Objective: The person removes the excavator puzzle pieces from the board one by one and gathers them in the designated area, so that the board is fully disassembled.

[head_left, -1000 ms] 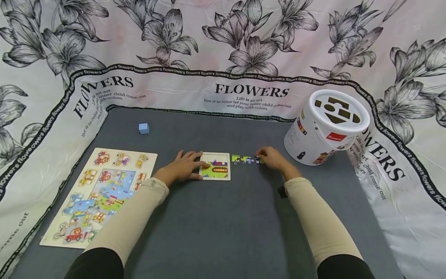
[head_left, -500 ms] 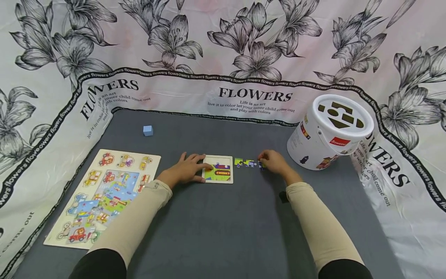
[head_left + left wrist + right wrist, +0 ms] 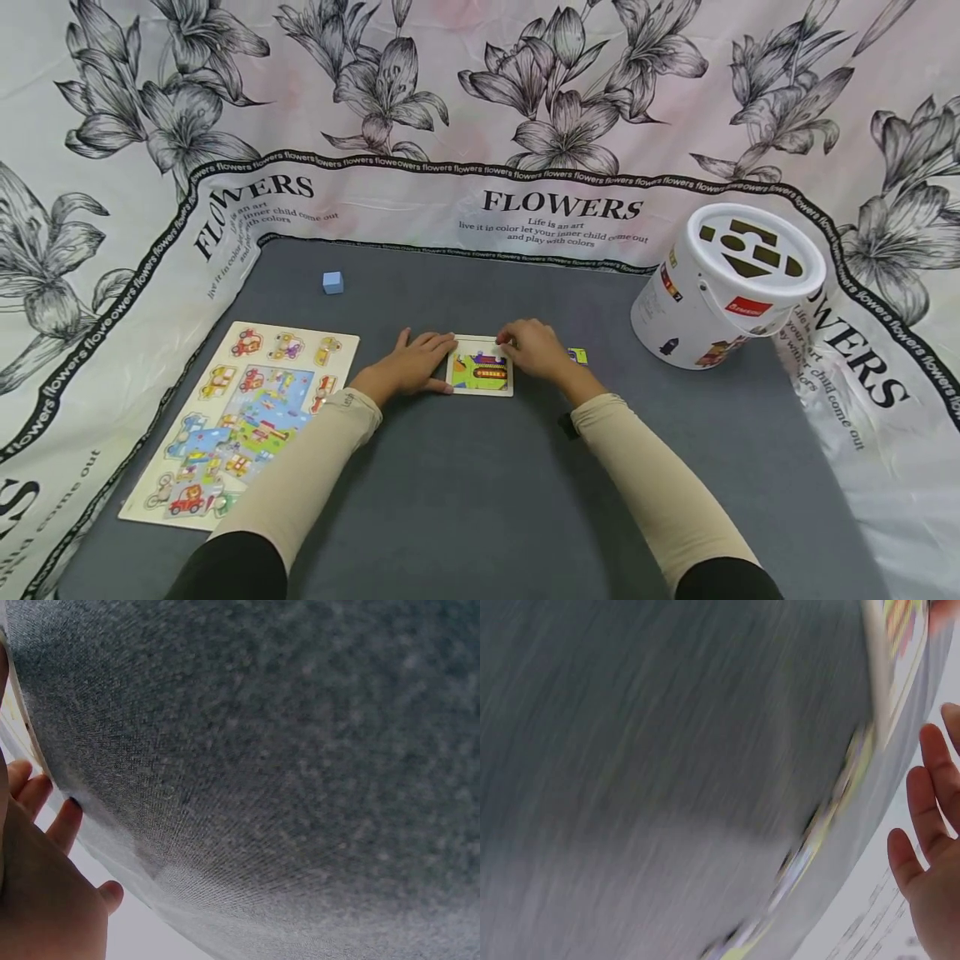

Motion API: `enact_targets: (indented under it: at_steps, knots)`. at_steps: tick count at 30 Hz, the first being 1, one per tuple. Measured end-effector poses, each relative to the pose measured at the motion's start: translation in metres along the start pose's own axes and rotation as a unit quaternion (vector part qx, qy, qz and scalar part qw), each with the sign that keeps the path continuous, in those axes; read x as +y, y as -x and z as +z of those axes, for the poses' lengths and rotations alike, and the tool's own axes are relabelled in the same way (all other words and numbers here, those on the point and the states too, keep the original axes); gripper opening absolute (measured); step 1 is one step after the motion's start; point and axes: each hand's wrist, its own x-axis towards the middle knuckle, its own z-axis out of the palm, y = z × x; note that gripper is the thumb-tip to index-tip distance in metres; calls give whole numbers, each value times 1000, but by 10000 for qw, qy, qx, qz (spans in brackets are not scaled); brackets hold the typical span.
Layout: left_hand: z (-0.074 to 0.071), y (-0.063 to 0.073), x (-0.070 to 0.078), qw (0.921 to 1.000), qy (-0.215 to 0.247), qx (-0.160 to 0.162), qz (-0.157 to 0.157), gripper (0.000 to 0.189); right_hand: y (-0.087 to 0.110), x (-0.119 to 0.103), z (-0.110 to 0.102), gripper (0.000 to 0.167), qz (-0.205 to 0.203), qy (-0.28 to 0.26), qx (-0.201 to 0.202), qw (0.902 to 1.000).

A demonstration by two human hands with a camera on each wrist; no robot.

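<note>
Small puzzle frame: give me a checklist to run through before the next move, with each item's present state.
1. Small puzzle frame filled: not ok; a bare strip shows along its top.
2. Left hand at the frame: ok; it touches the left side.
3. Right hand at the frame: ok; it is by the upper right corner.
4. Piece in the right hand's grip: cannot tell.
5. Loose pieces near the right hand: ok; partly hidden behind it in the head view.
6. Large puzzle board clear of the frame: ok; it lies apart.

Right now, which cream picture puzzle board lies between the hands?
The small, squarish cream board with a mostly green picture. The large cream board with vehicle pictures lies left of the left hand.
</note>
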Motion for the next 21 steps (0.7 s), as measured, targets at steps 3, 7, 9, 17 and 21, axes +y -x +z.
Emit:
enact_targets:
  at_steps: [3,7,9,17,21]
  knots:
    - [0,1,1,10000,-23,-22,-56,84,-7,-16,12,17,-550,213,-193,9981]
    - [2,0,1,9999,-1,-37,-97,84,-12,-29,25,21,-901,395,-325,9946]
    - [3,-1,1,9999,4,-53,-94,84,-13,-32,28,23,-873,465,-400,9943]
    - [3,0,1,9998,25,-69,-192,84,-19,-43,28,27,-579,832,-892,9908]
    - [1,1,0,9998,36,-84,-193,84,-22,-49,28,30,-407,870,-1024,9901]
